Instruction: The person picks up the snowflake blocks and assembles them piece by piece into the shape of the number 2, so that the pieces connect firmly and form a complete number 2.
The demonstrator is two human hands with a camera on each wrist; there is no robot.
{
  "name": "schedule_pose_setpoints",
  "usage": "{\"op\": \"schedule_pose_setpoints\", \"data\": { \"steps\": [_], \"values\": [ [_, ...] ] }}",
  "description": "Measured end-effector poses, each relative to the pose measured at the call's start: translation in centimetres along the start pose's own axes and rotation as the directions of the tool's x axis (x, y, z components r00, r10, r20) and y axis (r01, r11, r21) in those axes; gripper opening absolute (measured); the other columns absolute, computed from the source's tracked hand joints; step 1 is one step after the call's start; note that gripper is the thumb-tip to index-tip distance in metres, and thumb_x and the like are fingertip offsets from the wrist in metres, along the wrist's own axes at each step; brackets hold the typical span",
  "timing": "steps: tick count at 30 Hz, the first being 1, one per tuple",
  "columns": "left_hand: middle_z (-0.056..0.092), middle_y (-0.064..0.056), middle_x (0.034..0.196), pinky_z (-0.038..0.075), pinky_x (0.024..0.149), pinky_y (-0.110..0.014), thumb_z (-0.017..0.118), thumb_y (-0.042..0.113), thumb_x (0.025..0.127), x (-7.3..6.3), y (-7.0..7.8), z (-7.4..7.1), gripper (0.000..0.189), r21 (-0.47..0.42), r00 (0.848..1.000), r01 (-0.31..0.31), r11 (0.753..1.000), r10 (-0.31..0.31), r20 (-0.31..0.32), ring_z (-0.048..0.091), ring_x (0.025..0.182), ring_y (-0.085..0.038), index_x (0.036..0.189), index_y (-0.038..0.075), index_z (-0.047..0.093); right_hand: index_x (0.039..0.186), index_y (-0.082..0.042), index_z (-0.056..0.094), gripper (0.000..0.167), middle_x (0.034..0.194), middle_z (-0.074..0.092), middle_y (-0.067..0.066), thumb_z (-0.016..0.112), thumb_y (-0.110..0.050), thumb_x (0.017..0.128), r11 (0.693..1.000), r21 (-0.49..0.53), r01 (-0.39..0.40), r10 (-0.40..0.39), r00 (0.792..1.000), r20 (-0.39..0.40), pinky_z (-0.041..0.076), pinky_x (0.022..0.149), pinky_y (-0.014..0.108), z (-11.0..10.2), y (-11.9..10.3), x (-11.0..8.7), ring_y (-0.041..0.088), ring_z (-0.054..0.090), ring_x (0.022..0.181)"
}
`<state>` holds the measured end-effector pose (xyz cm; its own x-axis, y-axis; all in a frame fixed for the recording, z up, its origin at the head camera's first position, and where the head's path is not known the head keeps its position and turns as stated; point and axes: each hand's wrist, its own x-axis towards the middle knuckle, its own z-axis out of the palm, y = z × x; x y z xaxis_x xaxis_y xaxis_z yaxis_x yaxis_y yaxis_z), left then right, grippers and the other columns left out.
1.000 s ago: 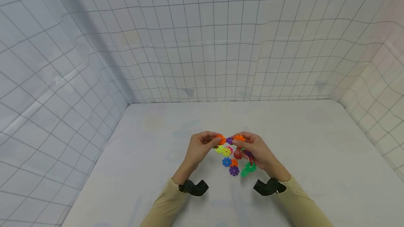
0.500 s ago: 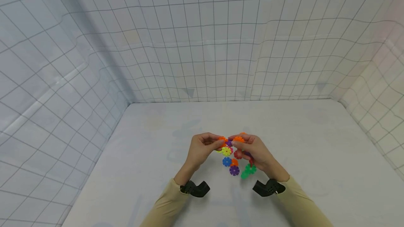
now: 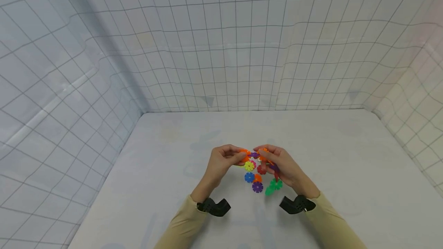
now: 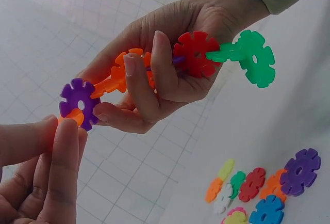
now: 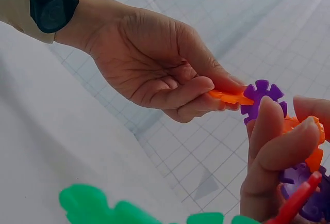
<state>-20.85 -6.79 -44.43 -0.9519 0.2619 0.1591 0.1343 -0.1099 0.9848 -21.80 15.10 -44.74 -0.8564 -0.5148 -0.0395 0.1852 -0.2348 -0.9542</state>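
My left hand [image 3: 221, 166] pinches an orange slotted flower disc [image 5: 229, 98] between thumb and fingertips. That disc's edge meets a purple disc [image 4: 70, 94], apparently in one of its slots. From the purple disc runs a chain of interlocked discs, held in the curled fingers of my right hand [image 3: 285, 167]. The chain has orange discs [image 4: 117, 77], another purple disc [image 5: 296, 175] partly hidden by fingers, a red disc [image 4: 192, 61] and green discs [image 4: 261, 61] at its end. Both hands hover just above the table.
Loose discs lie on the white table [image 3: 173, 187] below the hands: blue [image 3: 249, 177], purple [image 3: 257, 187], yellow [image 3: 249, 165], red [image 4: 252, 184], white [image 4: 223, 199] and others. White sheets with a grid net [image 3: 221, 49] enclose the table's back and sides.
My left hand has shifted slightly right, bringing its orange disc against the purple one. The purple disc has tilted, and the right hand's grip on the chain has turned a little.
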Motion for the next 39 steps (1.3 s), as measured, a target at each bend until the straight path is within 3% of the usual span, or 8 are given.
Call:
{"op": "schedule_pose_setpoints", "data": {
  "steps": [4,9,12,15,20,24,33,39],
  "values": [
    [0.069,-0.013,0.086,0.055,0.076,-0.04,0.068,0.01,0.088,0.0,0.1,-0.2,0.025,-0.039,0.999,0.034,0.999,-0.035,-0.021,0.068,0.072,-0.019,0.101,-0.011,0.064,0.116,0.001,0.057,0.035,0.08,0.063,0.005,0.052,-0.029,0.099,1.0,0.024,0.012,-0.012,1.0,0.008,0.049,0.058,0.02,0.1,0.3,0.1,0.012,0.051,0.056],
    [0.069,-0.013,0.089,0.055,0.076,-0.035,0.067,0.009,0.089,0.1,0.4,-0.6,0.024,-0.08,0.994,0.053,0.995,-0.06,-0.09,0.068,0.072,-0.018,0.102,-0.011,0.064,0.116,0.0,0.057,0.041,0.095,0.069,0.009,0.038,-0.034,0.103,0.999,0.007,0.032,-0.032,0.999,0.028,0.054,0.074,0.028,0.4,0.8,0.3,0.019,0.066,0.083],
    [0.069,-0.013,0.091,0.055,0.076,-0.034,0.066,0.005,0.089,0.2,0.7,-0.9,0.021,-0.12,0.984,0.05,0.991,-0.07,-0.163,0.068,0.074,-0.018,0.103,-0.01,0.063,0.122,0.004,0.052,0.051,0.111,0.065,0.018,0.034,-0.039,0.104,0.997,-0.062,0.043,-0.04,0.998,0.043,0.051,0.086,0.04,0.4,0.6,0.4,0.033,0.063,0.101],
    [0.069,-0.014,0.091,0.055,0.076,-0.033,0.066,0.003,0.088,0.4,0.8,-1.3,0.019,-0.182,0.966,0.038,0.983,-0.083,-0.245,0.069,0.075,-0.019,0.102,-0.01,0.063,0.131,0.005,0.045,0.051,0.12,0.058,0.024,0.039,-0.036,0.103,0.981,-0.185,0.055,-0.044,0.997,0.068,0.048,0.088,0.05,0.2,0.3,0.3,0.044,0.055,0.11],
    [0.069,-0.012,0.091,0.055,0.076,-0.031,0.068,0.003,0.087,0.6,1.1,-1.7,0.019,-0.253,0.932,-0.007,0.967,-0.085,-0.352,0.068,0.072,-0.016,0.101,-0.008,0.064,0.127,0.001,0.052,0.042,0.121,0.058,0.025,0.061,-0.024,0.094,0.938,-0.346,0.006,0.021,0.997,0.072,0.044,0.085,0.062,-0.3,-0.3,0.0,0.046,0.057,0.103],
    [0.069,-0.012,0.091,0.055,0.074,-0.029,0.068,0.002,0.087,0.6,1.2,-1.8,0.018,-0.278,0.917,-0.037,0.96,-0.078,-0.391,0.068,0.073,-0.016,0.101,-0.008,0.063,0.111,0.005,0.06,0.033,0.116,0.06,0.027,0.067,-0.02,0.09,0.924,-0.382,-0.015,0.042,0.997,0.063,0.048,0.083,0.055,-0.5,-0.5,-0.1,0.049,0.057,0.095],
    [0.068,-0.011,0.092,0.055,0.076,-0.03,0.066,0.002,0.088,0.6,1.3,-1.7,0.019,-0.317,0.892,-0.079,0.945,-0.075,-0.446,0.068,0.077,-0.017,0.103,-0.009,0.062,0.114,0.01,0.059,0.035,0.097,0.065,0.03,0.059,-0.02,0.096,0.942,-0.335,0.016,0.005,0.998,0.063,0.047,0.09,0.048,-1.1,-0.4,-0.2,0.05,0.06,0.091],
    [0.067,-0.012,0.094,0.055,0.076,-0.03,0.067,0.002,0.088,0.7,1.2,-1.8,0.018,-0.339,0.887,-0.083,0.937,-0.086,-0.454,0.068,0.078,-0.018,0.102,-0.007,0.063,0.106,0.006,0.062,0.027,0.091,0.069,0.017,0.061,-0.019,0.094,0.964,-0.264,0.017,-0.033,0.998,-0.056,0.051,0.088,0.037,-1.0,-0.2,0.0,0.045,0.063,0.089]
  ]
}}
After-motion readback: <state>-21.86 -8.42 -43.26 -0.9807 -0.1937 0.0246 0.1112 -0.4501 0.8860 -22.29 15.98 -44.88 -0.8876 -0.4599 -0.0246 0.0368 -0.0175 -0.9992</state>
